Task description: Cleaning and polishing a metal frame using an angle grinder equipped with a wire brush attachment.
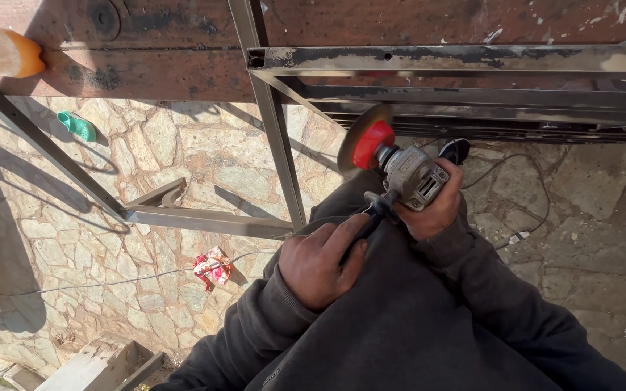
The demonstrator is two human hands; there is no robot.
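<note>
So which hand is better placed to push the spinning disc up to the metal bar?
Probably the right hand: it wraps the grinder body just behind the disc. The left hand only holds the side handle, farther back.

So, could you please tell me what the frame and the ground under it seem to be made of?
The frame looks like bare steel tube: grey, glossy, with dark scorched patches. The ground looks like rough, irregular pale stone with mortar joints.
</note>
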